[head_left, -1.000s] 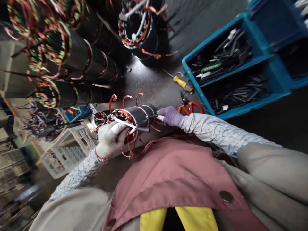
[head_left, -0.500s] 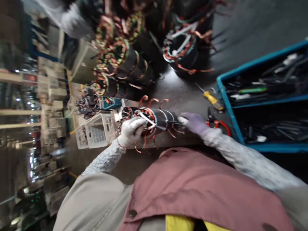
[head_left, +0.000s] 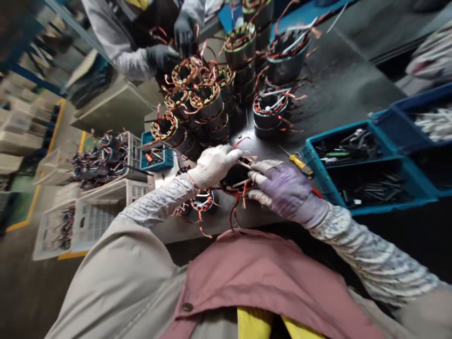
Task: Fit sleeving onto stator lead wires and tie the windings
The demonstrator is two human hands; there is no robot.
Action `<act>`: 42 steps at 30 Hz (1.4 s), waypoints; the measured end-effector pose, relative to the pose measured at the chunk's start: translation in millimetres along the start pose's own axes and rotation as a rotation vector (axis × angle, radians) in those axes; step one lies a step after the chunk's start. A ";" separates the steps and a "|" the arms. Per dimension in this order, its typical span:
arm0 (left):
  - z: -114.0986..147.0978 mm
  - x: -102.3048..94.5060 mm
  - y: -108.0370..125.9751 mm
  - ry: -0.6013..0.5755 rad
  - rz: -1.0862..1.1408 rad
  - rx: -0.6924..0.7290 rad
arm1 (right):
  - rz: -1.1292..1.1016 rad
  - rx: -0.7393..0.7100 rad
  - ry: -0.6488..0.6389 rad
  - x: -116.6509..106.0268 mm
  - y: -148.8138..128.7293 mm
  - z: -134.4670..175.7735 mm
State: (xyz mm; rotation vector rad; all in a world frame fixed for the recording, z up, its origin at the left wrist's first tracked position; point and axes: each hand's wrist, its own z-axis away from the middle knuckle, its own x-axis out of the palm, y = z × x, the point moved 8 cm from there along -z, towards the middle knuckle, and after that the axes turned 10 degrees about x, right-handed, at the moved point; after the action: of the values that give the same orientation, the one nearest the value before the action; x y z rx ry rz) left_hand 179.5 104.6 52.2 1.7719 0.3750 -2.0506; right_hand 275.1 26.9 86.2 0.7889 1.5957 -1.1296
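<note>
Both hands are on the same motor coil (head_left: 236, 179), which sits at the near edge of the table (head_left: 339, 89). Left hand (head_left: 215, 165) in a white glove has its grip curled over the top rim, while right hand (head_left: 286, 190) in a purple glove pinches the wires with fingers nearly closed. The coil's open end faces up toward the camera, so its long axis looks roughly upright. A yellow screwdriver (head_left: 300, 165) lies just beside it.

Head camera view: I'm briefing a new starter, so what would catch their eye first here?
The two gloved hands at centre, the white-gloved left hand and purple-gloved right hand, both gripping a copper-wound stator at the table's near edge. Behind it stands a cluster of stators, and blue bins sit to the right.
</note>
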 end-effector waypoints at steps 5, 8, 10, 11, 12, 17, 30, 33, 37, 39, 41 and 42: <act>2.0 -5.6 2.0 -0.081 -0.011 -0.062 | 0.216 0.042 -0.164 20.5 -3.7 -0.7; -7.5 -9.3 -1.4 -0.134 0.136 -0.130 | 0.256 0.090 -0.248 24.3 -1.3 -7.3; -12.9 -8.6 6.0 -0.168 0.395 -0.038 | 0.235 0.125 -0.270 26.3 2.2 -10.8; -13.1 -8.9 11.9 -0.184 0.529 0.038 | 0.217 0.141 -0.271 27.4 4.4 -11.6; -11.0 -10.1 17.9 -0.196 0.644 0.120 | 0.198 0.153 -0.265 28.3 6.4 -11.6; 13.7 -20.6 14.6 0.000 0.752 0.182 | 0.143 0.093 -0.192 29.8 6.8 -5.0; 35.6 -24.6 -2.3 0.000 0.495 -0.080 | 0.099 -0.027 -0.165 32.3 8.1 2.2; 36.3 -9.8 31.6 -0.264 0.371 0.030 | 0.082 -0.050 -0.148 32.2 7.6 2.5; 32.7 3.1 31.3 -0.262 0.388 -0.099 | 0.061 -0.072 -0.121 31.6 8.6 3.2; 37.5 -0.2 2.0 -0.043 0.524 -0.321 | 0.048 -0.081 -0.111 31.5 9.3 3.7; 52.3 -6.0 -29.0 0.189 0.655 -0.550 | 0.041 -0.086 -0.103 31.5 9.5 4.0; 57.1 -8.8 -36.3 0.246 0.709 -0.588 | 0.041 -0.090 -0.103 31.7 9.1 4.0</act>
State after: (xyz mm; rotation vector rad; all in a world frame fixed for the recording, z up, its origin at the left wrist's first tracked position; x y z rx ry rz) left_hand 113.5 111.9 67.8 1.4861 0.3126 -1.0940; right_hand 275.1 25.3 53.1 0.6906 1.5272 -1.0456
